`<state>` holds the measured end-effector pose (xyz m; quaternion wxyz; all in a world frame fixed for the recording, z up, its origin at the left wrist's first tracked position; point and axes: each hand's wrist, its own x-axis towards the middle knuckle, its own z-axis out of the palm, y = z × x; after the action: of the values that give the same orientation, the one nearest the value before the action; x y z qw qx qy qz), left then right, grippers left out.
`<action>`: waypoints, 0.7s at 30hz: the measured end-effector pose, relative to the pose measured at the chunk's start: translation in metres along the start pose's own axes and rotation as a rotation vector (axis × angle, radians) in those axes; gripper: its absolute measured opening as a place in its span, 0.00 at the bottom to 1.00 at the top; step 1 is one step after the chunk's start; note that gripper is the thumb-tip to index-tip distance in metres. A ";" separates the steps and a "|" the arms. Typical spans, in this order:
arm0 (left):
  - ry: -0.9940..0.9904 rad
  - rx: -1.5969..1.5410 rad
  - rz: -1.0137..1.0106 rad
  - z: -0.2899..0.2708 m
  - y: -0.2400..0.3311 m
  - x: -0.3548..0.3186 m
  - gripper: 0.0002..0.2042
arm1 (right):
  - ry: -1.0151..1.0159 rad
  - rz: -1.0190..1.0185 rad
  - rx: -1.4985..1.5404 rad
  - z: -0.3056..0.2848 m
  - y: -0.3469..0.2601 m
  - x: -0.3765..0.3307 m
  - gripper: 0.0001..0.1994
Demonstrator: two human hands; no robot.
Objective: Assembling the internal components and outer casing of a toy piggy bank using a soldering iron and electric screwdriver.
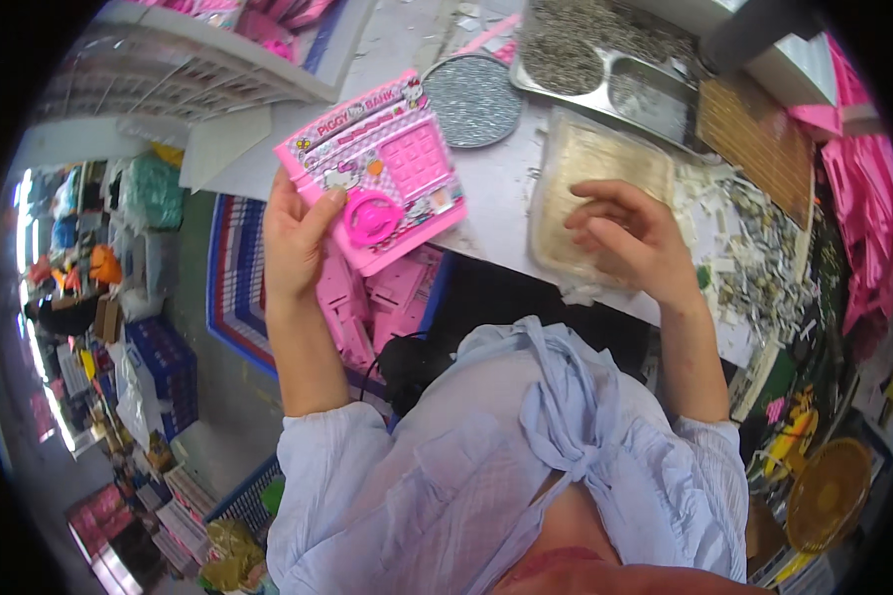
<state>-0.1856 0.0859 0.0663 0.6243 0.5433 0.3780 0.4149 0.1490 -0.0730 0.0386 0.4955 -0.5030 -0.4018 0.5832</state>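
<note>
My left hand (pixel 300 233) grips a pink plastic toy money-box panel (pixel 422 164) by its left edge, thumb on the front. The panel is tilted and carries a keypad, printed stickers and a round pink dial (pixel 372 218). My right hand (pixel 630 233) hovers over a shallow clear tray (pixel 605 149) with a pale yellowish content, fingers apart and slightly curled, with nothing visible in them. Behind the panel lies a round dish (pixel 471 99) full of small shiny metal pieces.
Metal trays (pixel 655 104) of small screw-like parts stand at the back. Loose small metal and white pieces (pixel 754 258) cover the table's right side. Below left, a blue-and-red basket (pixel 233 288) holds pink plastic parts (pixel 397 288). A white crate (pixel 198 59) sits at upper left.
</note>
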 end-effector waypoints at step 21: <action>-0.099 0.461 -0.754 -0.288 -0.267 -0.152 0.38 | -0.109 0.025 -0.111 0.007 0.000 -0.013 0.17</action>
<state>-0.4788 0.0318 -0.2311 0.6117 0.5118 0.6021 0.0367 0.1418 -0.0859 0.0429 0.4371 -0.5022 -0.4533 0.5926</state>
